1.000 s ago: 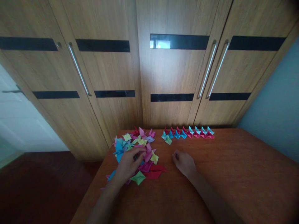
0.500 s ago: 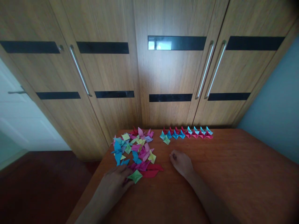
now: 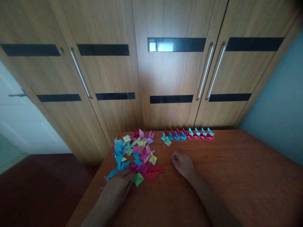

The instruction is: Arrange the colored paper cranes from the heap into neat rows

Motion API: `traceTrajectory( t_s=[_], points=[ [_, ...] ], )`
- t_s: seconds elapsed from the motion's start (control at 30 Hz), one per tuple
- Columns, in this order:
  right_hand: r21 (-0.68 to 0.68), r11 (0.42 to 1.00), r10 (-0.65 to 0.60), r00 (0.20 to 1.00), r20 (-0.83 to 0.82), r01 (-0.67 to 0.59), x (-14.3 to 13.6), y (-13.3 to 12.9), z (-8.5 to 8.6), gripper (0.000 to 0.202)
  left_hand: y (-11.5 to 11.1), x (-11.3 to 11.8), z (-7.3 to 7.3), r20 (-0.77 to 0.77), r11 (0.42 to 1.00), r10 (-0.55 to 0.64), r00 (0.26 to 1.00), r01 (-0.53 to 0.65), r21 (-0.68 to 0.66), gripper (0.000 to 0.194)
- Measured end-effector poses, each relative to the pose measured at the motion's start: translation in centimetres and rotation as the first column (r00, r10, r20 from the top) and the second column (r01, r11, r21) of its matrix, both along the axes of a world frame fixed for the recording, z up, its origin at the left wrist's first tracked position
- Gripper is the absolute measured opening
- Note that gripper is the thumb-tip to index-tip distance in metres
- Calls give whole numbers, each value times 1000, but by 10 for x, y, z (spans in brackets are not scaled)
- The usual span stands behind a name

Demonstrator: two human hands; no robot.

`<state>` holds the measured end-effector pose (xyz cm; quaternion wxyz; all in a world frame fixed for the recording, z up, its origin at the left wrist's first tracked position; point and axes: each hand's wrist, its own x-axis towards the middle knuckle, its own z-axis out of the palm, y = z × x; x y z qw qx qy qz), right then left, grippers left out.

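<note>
My left hand [image 3: 121, 184] lies at the near edge of a loose pile of folded paper pieces, its fingertips beside a green folded piece [image 3: 138, 179] and a magenta one [image 3: 142, 167]. Those fingers are partly hidden, so whether they grip anything cannot be made out. A flat red piece [image 3: 153, 172] is just right of the green one. Blue paper [image 3: 113, 172] shows beyond the back of the hand. My right hand [image 3: 183, 165] rests curled on the table, with nothing visible in it. Beyond it stand rows of folded pieces [image 3: 183, 136], red, blue and pink, with one green piece [image 3: 167, 141] in front.
The brown wooden table [image 3: 236, 170] reaches back to a wooden wardrobe [image 3: 169, 115] with metal handles. A white door [image 3: 23, 126] is at the left, above a dark red floor [image 3: 42, 189]. A blue-grey wall [image 3: 281, 94] rises at the right.
My left hand has shifted slightly, and more blue paper now shows beside it. My right hand stays curled in nearly the same place. The view has moved a little.
</note>
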<state>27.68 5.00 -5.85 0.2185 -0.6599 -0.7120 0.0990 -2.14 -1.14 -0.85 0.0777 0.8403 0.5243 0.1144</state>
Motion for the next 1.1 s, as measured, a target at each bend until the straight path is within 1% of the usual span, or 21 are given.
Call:
traceTrajectory(
  t_s=[0.1,0.2,0.27,0.33,0.4,0.5,0.63,0.7,0.77,0.87,1.0,1.1],
  points=[
    [-12,1000,6,1000,-11,-6,0,0,0,17,0,-3,-3,19,999,-29,999,29,27,35],
    [-15,1000,2,999,-48,-2,1,0,0,18,-1,-6,-1,111,994,-52,993,41,102,30],
    [24,1000,19,993,-116,-16,0,0,1,20,-2,-5,3,194,987,-54,980,23,157,25],
    [90,995,69,975,-209,-51,-2,0,2,22,-2,0,8,270,979,-60,961,4,206,21],
    [158,983,140,943,-303,-95,-5,-2,4,22,0,10,13,322,973,-72,944,-5,231,19],
    [203,964,241,881,-407,-170,-13,-8,10,21,7,33,21,351,968,-106,930,16,251,19],
    [213,946,320,826,-465,-246,-20,-17,17,18,23,66,31,326,961,-205,923,126,248,24],
    [215,936,349,809,-473,-278,-21,-20,19,17,32,79,32,314,955,-241,918,167,243,24],
    [219,927,374,803,-464,-305,-19,-21,20,16,41,87,30,321,954,-250,913,176,243,23],
    [216,917,397,824,-405,-336,-15,-22,21,15,50,92,21,364,960,-226,903,143,240,22],
    [165,917,396,872,-288,-362,-14,-24,22,12,55,89,5,416,966,-187,890,89,244,24],
    [145,916,400,885,-237,-375,-14,-25,23,11,55,85,-2,445,973,-164,880,69,222,25]
  ],
)
